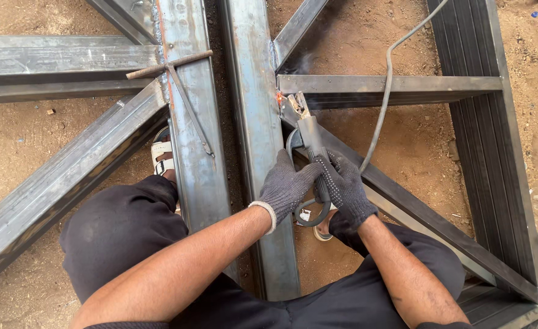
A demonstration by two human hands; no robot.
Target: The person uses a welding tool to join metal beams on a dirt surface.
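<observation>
Both my hands wear dark knit gloves and grip a welding electrode holder point(306, 125). My right hand point(345, 186) wraps its handle, and my left hand point(286, 186) steadies it from the left side. The holder's jaws point up at a glowing orange spot point(278, 96) on the joint where a horizontal steel bar point(391, 84) meets the upright steel tube point(254, 122). A thin wisp of smoke rises above the joint. A grey cable point(383, 91) runs from the holder up to the top right.
A welded steel tube frame point(68, 176) lies on sandy ground, with diagonal and cross members around me. A chipping hammer point(180, 85) rests on the left upright tube. My knees and sandalled feet point(162, 155) sit between the tubes.
</observation>
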